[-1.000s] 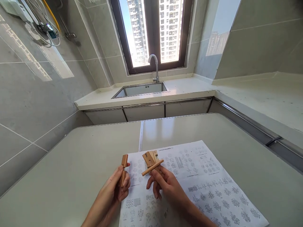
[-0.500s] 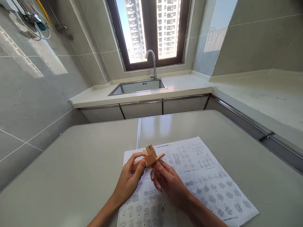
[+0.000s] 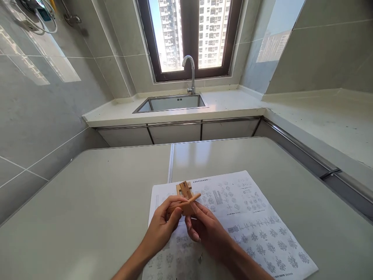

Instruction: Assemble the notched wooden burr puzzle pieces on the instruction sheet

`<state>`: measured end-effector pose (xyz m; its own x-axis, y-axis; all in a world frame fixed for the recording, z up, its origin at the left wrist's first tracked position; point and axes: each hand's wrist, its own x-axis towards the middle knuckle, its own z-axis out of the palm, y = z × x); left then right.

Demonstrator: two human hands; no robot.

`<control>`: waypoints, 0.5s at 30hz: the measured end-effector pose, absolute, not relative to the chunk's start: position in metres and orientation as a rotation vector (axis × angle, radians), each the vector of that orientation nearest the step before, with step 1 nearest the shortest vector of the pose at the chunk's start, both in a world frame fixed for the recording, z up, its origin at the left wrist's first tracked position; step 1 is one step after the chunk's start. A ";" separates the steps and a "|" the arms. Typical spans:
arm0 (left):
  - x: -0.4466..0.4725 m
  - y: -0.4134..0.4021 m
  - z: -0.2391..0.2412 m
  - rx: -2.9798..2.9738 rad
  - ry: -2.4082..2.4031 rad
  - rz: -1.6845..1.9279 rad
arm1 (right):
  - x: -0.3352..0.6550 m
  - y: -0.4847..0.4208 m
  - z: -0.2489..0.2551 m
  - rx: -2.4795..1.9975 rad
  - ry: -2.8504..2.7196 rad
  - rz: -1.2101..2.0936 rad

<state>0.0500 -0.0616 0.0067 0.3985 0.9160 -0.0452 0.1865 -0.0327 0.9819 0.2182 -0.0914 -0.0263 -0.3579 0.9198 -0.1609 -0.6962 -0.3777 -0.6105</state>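
Observation:
Both my hands hold a small wooden puzzle (image 3: 185, 198) of interlocked bars just above a printed instruction sheet (image 3: 247, 221). My left hand (image 3: 162, 229) pinches its left side with thumb and fingers closed on a bar. My right hand (image 3: 205, 229) grips it from the right and below, fingers curled round the bars. One thin bar sticks out to the right, another piece stands upright at the top.
The sheet lies on a pale grey table (image 3: 87, 202) with a seam down its middle. Beyond stands a white counter (image 3: 227, 105) with a steel sink (image 3: 171, 103) and tap (image 3: 190, 76) under a window. A counter runs along the right wall.
A second ago my left hand held a separate wooden bar apart from the puzzle. It has moved right and joined the bar to the assembly, which both hands now hold together.

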 end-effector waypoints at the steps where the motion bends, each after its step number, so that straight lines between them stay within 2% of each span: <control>1: 0.051 -0.062 0.007 1.492 1.023 0.803 | 0.218 -0.091 -0.027 -0.592 -0.545 1.912; 15: 0.052 -0.062 0.009 1.367 0.944 0.758 | 0.223 -0.093 -0.029 -0.496 -0.585 2.010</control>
<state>0.0516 -0.0621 0.0091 0.4496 0.8863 -0.1111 0.0826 0.0826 0.9932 0.2225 -0.0929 -0.0286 -0.4664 0.8782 -0.1064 -0.6841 -0.4343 -0.5860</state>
